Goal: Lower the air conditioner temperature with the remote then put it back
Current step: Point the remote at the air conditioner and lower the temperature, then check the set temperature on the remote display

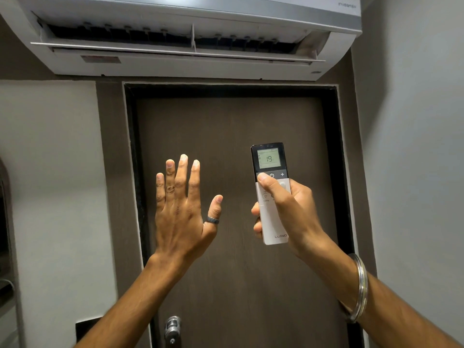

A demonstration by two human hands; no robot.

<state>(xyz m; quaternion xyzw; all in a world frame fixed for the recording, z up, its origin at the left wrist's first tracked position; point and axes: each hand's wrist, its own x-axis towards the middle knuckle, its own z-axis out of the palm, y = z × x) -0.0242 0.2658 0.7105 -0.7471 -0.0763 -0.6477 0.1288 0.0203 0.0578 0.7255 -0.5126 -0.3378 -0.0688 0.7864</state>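
A white air conditioner (175, 64) hangs on the wall above a door, its flap open. My right hand (288, 209) grips a slim white remote (272, 222) upright, pointed up toward the unit. Its screen reads 19. My right thumb rests on the button at the left of the power and plus buttons. My left hand (182, 212) is raised beside it, empty, fingers spread, palm facing the door, a dark ring on the thumb.
A dark brown door (226, 126) in a black frame fills the middle, with a metal handle (172, 329) at the bottom. Pale walls stand on both sides. A dark object shows at the far left edge (3, 222).
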